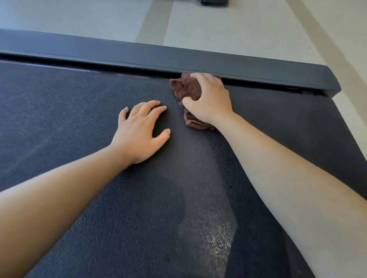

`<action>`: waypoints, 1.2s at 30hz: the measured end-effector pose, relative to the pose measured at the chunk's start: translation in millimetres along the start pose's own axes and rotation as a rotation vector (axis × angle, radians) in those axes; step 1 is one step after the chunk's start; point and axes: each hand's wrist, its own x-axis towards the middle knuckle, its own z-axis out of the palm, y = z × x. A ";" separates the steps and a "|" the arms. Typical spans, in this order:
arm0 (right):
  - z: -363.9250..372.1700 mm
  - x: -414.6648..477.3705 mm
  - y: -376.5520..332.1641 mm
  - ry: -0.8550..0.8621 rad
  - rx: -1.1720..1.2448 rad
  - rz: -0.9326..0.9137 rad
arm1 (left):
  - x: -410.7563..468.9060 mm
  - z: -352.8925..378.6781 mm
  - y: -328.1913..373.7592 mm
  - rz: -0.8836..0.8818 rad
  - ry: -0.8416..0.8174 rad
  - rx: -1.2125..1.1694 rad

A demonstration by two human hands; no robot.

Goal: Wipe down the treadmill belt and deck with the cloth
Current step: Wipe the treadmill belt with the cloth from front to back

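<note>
A dark textured treadmill belt (pixel 79 119) fills most of the view. Along its far side runs the smooth dark deck rail (pixel 139 54), which ends in a rounded corner at the right. My right hand (pixel 208 99) is shut on a bunched brown cloth (pixel 190 88), pressed onto the belt right against the rail's inner edge. My left hand (pixel 139 129) lies flat on the belt just left of the cloth, fingers spread, holding nothing. A damp, shiny streak (pixel 214 234) runs down the belt between my forearms.
Pale floor (pixel 228 25) with a darker stripe lies beyond the rail. A dark object (pixel 214 2) peeks in at the top edge. The belt's end edge (pixel 345 123) drops off to the floor at the right.
</note>
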 end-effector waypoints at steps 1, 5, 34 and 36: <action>-2.3 -7.8 0.6 -0.008 0.006 -0.009 | 0.0 -0.1 -0.6 0.002 0.000 0.004; -15.0 -50.1 2.4 -0.017 0.012 -0.018 | 0.0 0.3 -0.3 0.007 -0.003 0.022; -74.9 -238.7 37.4 0.065 -0.054 0.162 | -133.0 10.1 109.0 -0.045 -0.047 0.024; -80.7 -257.0 39.1 0.027 -0.044 0.123 | -134.4 10.6 108.4 -0.044 -0.054 0.016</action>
